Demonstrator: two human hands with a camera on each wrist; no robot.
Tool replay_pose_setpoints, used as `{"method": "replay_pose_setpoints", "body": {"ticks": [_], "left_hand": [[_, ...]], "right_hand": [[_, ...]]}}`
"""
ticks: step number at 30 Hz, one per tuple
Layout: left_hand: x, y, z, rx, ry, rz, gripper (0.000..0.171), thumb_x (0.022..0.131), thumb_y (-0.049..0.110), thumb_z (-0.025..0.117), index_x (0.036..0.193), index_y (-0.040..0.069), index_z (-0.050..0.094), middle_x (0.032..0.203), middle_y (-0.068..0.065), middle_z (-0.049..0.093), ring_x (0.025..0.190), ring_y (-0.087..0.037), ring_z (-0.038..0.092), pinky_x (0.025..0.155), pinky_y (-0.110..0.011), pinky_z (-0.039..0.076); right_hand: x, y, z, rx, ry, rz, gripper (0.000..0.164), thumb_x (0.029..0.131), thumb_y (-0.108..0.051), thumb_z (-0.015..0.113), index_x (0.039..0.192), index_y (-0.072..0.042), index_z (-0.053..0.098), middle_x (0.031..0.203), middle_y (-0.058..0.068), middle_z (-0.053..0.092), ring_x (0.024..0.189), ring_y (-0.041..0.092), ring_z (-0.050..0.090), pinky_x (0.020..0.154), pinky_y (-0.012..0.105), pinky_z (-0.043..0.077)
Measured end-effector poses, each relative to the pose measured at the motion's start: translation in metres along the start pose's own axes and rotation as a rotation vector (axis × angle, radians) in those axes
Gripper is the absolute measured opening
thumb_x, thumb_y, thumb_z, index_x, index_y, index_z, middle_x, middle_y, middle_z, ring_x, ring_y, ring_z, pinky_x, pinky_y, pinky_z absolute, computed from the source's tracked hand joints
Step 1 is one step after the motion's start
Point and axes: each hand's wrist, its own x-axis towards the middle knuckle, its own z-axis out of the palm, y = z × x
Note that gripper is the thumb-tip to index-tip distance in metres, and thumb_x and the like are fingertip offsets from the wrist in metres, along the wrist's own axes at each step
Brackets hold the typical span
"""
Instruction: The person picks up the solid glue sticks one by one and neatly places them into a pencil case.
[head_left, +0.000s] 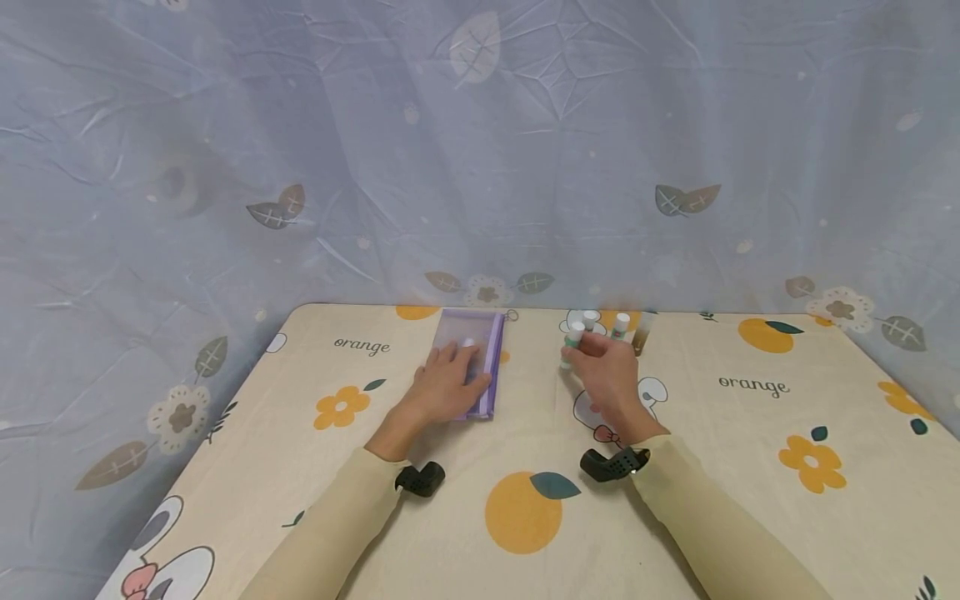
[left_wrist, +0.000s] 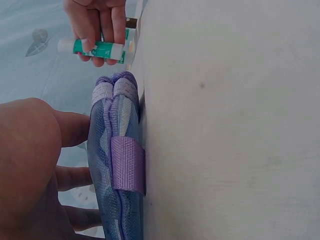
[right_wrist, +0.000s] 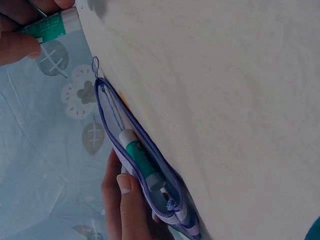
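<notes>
My right hand (head_left: 611, 375) pinches a green-and-white glue stick (head_left: 574, 335) between thumb and fingers; the left wrist view shows its white cap. To the left, a purple mesh zip pouch (head_left: 491, 367) lies flat on the table. My left hand (head_left: 442, 387) rests on it, fingers spread over the mesh and thumb near the zipped side. From the right wrist, the pouch mouth gapes and another glue stick (right_wrist: 142, 157) lies inside. Two more glue sticks (head_left: 620, 325) (head_left: 590, 319) stand just beyond my right hand, their lower parts partly hidden.
A brownish, partly clear small item (head_left: 642, 333) stands right of the glue sticks. The table (head_left: 645, 533) wears a cream cloth printed with oranges and flowers. A grey-blue patterned curtain (head_left: 480, 167) hangs behind its far edge.
</notes>
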Motion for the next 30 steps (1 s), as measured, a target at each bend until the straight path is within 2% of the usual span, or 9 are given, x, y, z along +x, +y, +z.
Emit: {"method": "replay_pose_setpoints", "body": {"ticks": [8,15,20,23,27,30], "left_hand": [[-0.001,0.001,0.0,-0.006,0.001,0.006,0.063,0.108,0.04,0.054,0.162,0.01,0.043,0.172,-0.028,0.028,0.161,-0.055,0.018,0.125,-0.074,0.02],[-0.001,0.001,0.0,-0.007,0.001,0.004,0.063,0.108,0.04,0.053,0.162,0.009,0.042,0.172,-0.028,0.028,0.161,-0.055,0.018,0.125,-0.075,0.02],[-0.001,0.0,0.0,-0.014,-0.003,0.004,0.064,0.108,0.04,0.053,0.163,0.01,0.041,0.172,-0.028,0.027,0.161,-0.055,0.017,0.126,-0.074,0.019],[-0.002,0.001,0.0,-0.016,-0.005,0.004,0.065,0.108,0.04,0.053,0.163,0.01,0.04,0.173,-0.028,0.027,0.162,-0.054,0.016,0.126,-0.074,0.018],[-0.002,0.001,-0.001,-0.008,-0.006,0.002,0.065,0.108,0.041,0.053,0.164,0.01,0.04,0.173,-0.027,0.026,0.162,-0.054,0.016,0.126,-0.073,0.019],[-0.002,0.0,0.0,-0.001,-0.003,0.0,0.065,0.108,0.041,0.053,0.163,0.01,0.04,0.173,-0.027,0.027,0.162,-0.054,0.017,0.126,-0.073,0.019]], "right_hand": [[-0.001,-0.007,0.0,0.047,-0.004,-0.021,0.04,0.101,-0.024,0.072,0.137,-0.008,0.071,0.136,0.017,0.073,0.134,0.031,0.064,0.112,0.05,0.048],[-0.002,-0.014,-0.003,0.072,-0.034,-0.022,0.04,0.102,-0.024,0.072,0.139,-0.01,0.071,0.139,0.014,0.072,0.136,0.029,0.063,0.116,0.051,0.047],[0.001,-0.02,-0.009,0.094,-0.038,-0.07,0.04,0.102,-0.022,0.071,0.139,-0.006,0.07,0.139,0.017,0.071,0.134,0.028,0.064,0.114,0.045,0.051],[0.003,-0.026,-0.013,0.098,-0.034,-0.096,0.04,0.102,-0.021,0.071,0.139,-0.005,0.07,0.138,0.018,0.072,0.134,0.026,0.065,0.11,0.037,0.054],[0.004,-0.033,-0.016,0.093,-0.026,-0.11,0.039,0.101,-0.021,0.072,0.137,-0.006,0.071,0.137,0.017,0.073,0.132,0.024,0.066,0.099,0.024,0.054],[0.004,-0.037,-0.017,0.091,-0.015,-0.123,0.037,0.101,-0.02,0.073,0.135,-0.005,0.073,0.134,0.018,0.074,0.126,0.024,0.067,0.091,0.021,0.052]]}}
